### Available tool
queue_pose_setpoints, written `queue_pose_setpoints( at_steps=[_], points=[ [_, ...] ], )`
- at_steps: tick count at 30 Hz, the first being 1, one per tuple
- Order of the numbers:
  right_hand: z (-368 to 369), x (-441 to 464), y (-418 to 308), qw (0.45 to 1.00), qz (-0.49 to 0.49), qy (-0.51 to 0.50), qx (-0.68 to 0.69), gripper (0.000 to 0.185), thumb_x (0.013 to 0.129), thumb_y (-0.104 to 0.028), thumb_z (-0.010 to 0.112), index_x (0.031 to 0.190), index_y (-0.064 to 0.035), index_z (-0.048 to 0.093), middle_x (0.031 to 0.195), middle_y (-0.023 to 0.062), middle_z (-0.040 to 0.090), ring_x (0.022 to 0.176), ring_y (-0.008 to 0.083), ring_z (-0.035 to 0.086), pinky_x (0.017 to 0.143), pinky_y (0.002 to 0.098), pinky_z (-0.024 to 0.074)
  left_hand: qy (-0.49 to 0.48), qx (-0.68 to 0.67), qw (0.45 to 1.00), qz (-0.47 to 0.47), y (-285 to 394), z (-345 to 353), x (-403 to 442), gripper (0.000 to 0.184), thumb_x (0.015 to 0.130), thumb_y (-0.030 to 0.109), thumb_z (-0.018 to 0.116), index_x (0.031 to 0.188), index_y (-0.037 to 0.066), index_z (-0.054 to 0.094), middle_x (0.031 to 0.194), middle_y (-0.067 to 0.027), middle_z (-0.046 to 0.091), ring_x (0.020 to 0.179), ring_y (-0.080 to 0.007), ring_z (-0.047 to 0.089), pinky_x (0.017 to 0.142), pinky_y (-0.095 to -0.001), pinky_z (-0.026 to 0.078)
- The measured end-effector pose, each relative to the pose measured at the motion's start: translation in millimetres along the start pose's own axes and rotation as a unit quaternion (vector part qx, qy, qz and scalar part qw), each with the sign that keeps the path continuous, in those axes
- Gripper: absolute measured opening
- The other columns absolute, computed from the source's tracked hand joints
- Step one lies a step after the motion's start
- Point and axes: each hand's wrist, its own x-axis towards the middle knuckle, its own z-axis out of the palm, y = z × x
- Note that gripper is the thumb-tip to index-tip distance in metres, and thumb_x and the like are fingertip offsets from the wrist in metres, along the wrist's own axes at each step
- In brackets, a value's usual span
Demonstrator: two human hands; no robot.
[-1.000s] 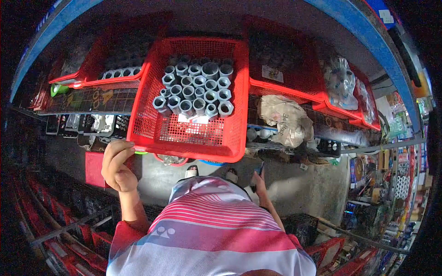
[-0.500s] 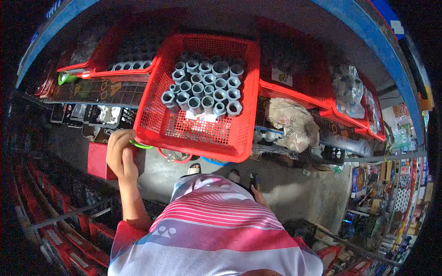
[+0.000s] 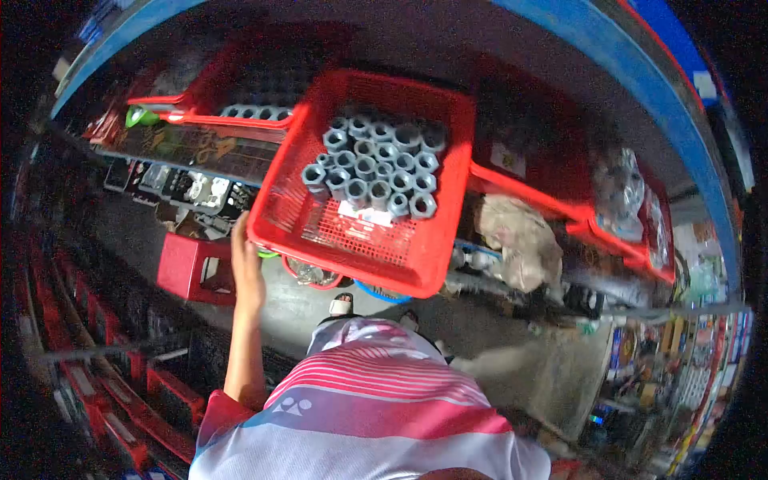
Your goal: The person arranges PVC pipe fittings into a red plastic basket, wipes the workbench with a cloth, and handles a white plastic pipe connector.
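A red plastic basket (image 3: 384, 280) juts out from the shelf in front of me, slightly tilted. Grey threaded pipe fittings with hexagonal ends (image 3: 366, 166) stand packed in rows toward its back, and a white label (image 3: 364, 214) lies on its mesh floor. My left hand (image 3: 246, 260) is at the basket's near left corner, its fingers stretched up along the outside wall; the thumb is hard to make out. The right hand is hidden past the shirt.
More red baskets flank this one, with fittings (image 3: 254, 112) at left and plastic-wrapped pieces (image 3: 628, 200) at right. A crumpled beige bag (image 3: 520, 240) sits below right. A red stool-like box (image 3: 188, 268) stands on the floor at left, beside crowded shelving.
The left hand has gone from curled fingers near the basket corner to straighter fingers against its side. The view has shifted and turned slightly. The right hand has gone out of sight.
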Motion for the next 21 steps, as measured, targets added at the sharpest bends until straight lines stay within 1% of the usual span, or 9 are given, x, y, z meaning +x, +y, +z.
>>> queue_pose_setpoints(
  at_steps=[3, 5, 6, 8, 11, 13, 15, 17, 21],
  points=[
    [-1.0, 9.3, -22.4, 1.0, -0.016, 0.005, 0.013, 0.06, 0.088, -0.032, 0.05, 0.132, 0.0004, 0.025, 0.118, 0.0143, 0.051, 0.108, 0.0228, 0.047, 0.092, 0.036, 0.0373, -0.012, 0.005, 1.0, 0.006, 9.4, 6.5, -0.3, 0.057, 0.089, 0.031, 0.041, 0.133, -0.001, 0.026, 0.133, -0.0177, 0.034, 0.126, -0.0253, 0.03, 0.103, -0.0346, 0.022],
    [-1.2, 17.8, -38.1, 1.0, -0.024, 0.004, 0.015, 0.06, 0.088, -0.032, 0.05, 0.131, 0.0004, 0.026, 0.117, 0.0143, 0.051, 0.108, 0.0229, 0.047, 0.091, 0.0362, 0.0376, 0.02, 0.028, 0.999, 0.016, 22.9, 15.7, 0.7, 0.057, 0.088, 0.029, 0.043, 0.133, -0.002, 0.025, 0.133, -0.0187, 0.034, 0.125, -0.0256, 0.031, 0.103, -0.0341, 0.022],
    [-1.6, 21.0, -45.0, 0.999, -0.028, 0.006, 0.016, 0.059, 0.088, -0.032, 0.05, 0.131, 0.0004, 0.026, 0.117, 0.0143, 0.051, 0.107, 0.023, 0.047, 0.091, 0.0363, 0.0378, 0.028, 0.039, 0.999, 0.011, 20.2, 17.0, 0.7, 0.058, 0.087, 0.028, 0.045, 0.133, -0.001, 0.024, 0.133, -0.0195, 0.033, 0.125, -0.0257, 0.031, 0.103, -0.0337, 0.022],
    [-1.6, 28.8, -57.7, 0.999, -0.031, 0.004, 0.012, 0.059, 0.087, -0.032, 0.051, 0.131, 0.0004, 0.027, 0.117, 0.0142, 0.051, 0.107, 0.0232, 0.048, 0.091, 0.0364, 0.0381, 0.039, 0.019, 0.999, 0.002, 24.3, 21.1, -0.1, 0.058, 0.087, 0.026, 0.045, 0.133, -0.001, 0.023, 0.132, -0.0195, 0.034, 0.125, -0.0256, 0.032, 0.103, -0.0339, 0.023],
    [0.5, 36.0, -70.9, 0.999, -0.034, 0.005, 0.008, 0.058, 0.087, -0.032, 0.051, 0.13, 0.0004, 0.028, 0.116, 0.0142, 0.052, 0.106, 0.0234, 0.048, 0.09, 0.0366, 0.0385, 0.034, -0.001, 0.999, -0.035, 35.5, 23.3, -2.5, 0.058, 0.088, 0.026, 0.046, 0.134, 0.001, 0.021, 0.129, -0.0192, 0.037, 0.123, -0.0254, 0.034, 0.102, -0.0343, 0.024],
    [2.1, 37.6, -80.4, 0.999, -0.033, 0.006, 0.013, 0.058, 0.087, -0.032, 0.051, 0.13, 0.0004, 0.029, 0.116, 0.0142, 0.052, 0.105, 0.0235, 0.049, 0.09, 0.0368, 0.0388, 0.038, 0.025, 0.999, -0.001, 31.4, 23.6, -0.3, 0.057, 0.088, 0.026, 0.046, 0.133, 0.001, 0.022, 0.128, -0.019, 0.038, 0.122, -0.0255, 0.036, 0.102, -0.0344, 0.025],
    [0.7, 38.6, -84.2, 0.999, -0.033, 0.012, 0.01, 0.058, 0.087, -0.032, 0.051, 0.129, 0.0004, 0.03, 0.115, 0.0142, 0.052, 0.105, 0.0237, 0.049, 0.089, 0.0369, 0.0391, 0.046, 0.036, 0.998, -0.016, 28.0, 25.1, -3.4, 0.056, 0.087, 0.023, 0.047, 0.133, 0.001, 0.022, 0.128, -0.0189, 0.039, 0.12, -0.0256, 0.038, 0.1, -0.0345, 0.028],
    [2.8, 38.8, -89.4, 0.999, -0.032, 0.014, 0.01, 0.057, 0.087, -0.032, 0.051, 0.129, 0.0004, 0.03, 0.115, 0.0142, 0.052, 0.104, 0.0238, 0.049, 0.089, 0.0371, 0.0394, 0.051, 0.016, 0.998, -0.044, 31.6, 26.3, -0.5, 0.057, 0.086, 0.02, 0.048, 0.133, 0.0, 0.022, 0.128, -0.0189, 0.039, 0.119, -0.0252, 0.039, 0.099, -0.0345, 0.029],
    [5.3, 36.9, -93.6, 0.999, -0.031, 0.028, 0.02, 0.056, 0.087, -0.032, 0.052, 0.128, 0.0004, 0.032, 0.114, 0.0141, 0.053, 0.103, 0.0241, 0.05, 0.088, 0.0374, 0.04, 0.044, -0.001, 0.999, -0.029, 32.4, 26.9, 0.7, 0.057, 0.085, 0.017, 0.049, 0.133, 0.001, 0.022, 0.129, -0.0179, 0.037, 0.119, -0.0248, 0.039, 0.098, -0.0345, 0.03]
  ],
)
